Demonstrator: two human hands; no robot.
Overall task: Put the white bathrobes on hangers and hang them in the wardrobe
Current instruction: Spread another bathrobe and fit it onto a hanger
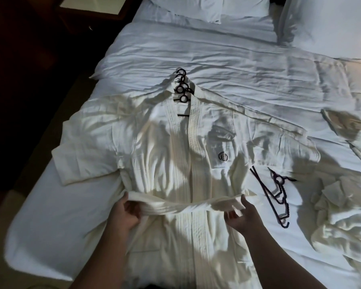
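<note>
Fingers [131,207] of left hand [126,213] and right hand [241,215] pinch the belt [183,205] across the bathrobe [165,163], already on its hanger [182,90] on the bed [50,226]. Right of it, a spare hanger [266,195] and second bathrobe [342,215] wait, and neither robe is hung yet.

From my end, the bathrobe [169,155] lies flat in the middle of the bed [50,215], its collar toward the pillows [188,6] at the far end. Stacked hangers [182,88] sit in its neck, with their hooks poking out beyond the collar. The belt [186,204] crosses the waist, with the left hand [127,213] at its left end and the right hand [241,215] at its right (both gripping it). Loose hangers [276,197] lie on the sheet just right of the robe, and a second bathrobe [342,215] is heaped further right. A nightstand [96,9] stands beyond the bed's far left corner.
</note>
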